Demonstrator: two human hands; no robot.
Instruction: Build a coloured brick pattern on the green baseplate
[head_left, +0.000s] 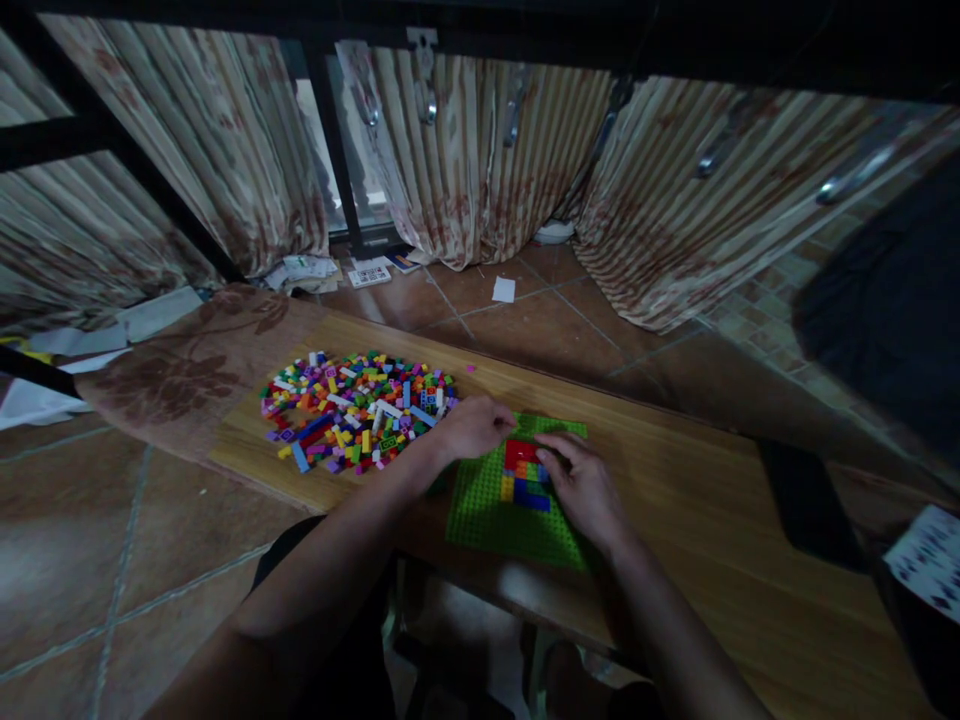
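A green studded baseplate (480,500) lies on the wooden table, carrying a small patch of joined toy bricks. Red bricks (519,454) form the far side of that patch, a blue brick (534,497) the near side, with yellow, orange and light blue ones among them. My left hand (478,428) is over the plate's far left part, its fingers curled together; whatever they hold is hidden. At the right edge of the patch, my right hand (585,485) has its thumb and forefinger drawn close beside the red bricks. What lies between those fingertips is too small to make out.
Left of the baseplate, a wide heap of loose multicoloured bricks (360,410) spreads over the wooden table (675,500). A dark flat object (810,505) rests toward the table's right end. Striped curtains (480,160) hang beyond, with papers (504,290) on the tiled floor.
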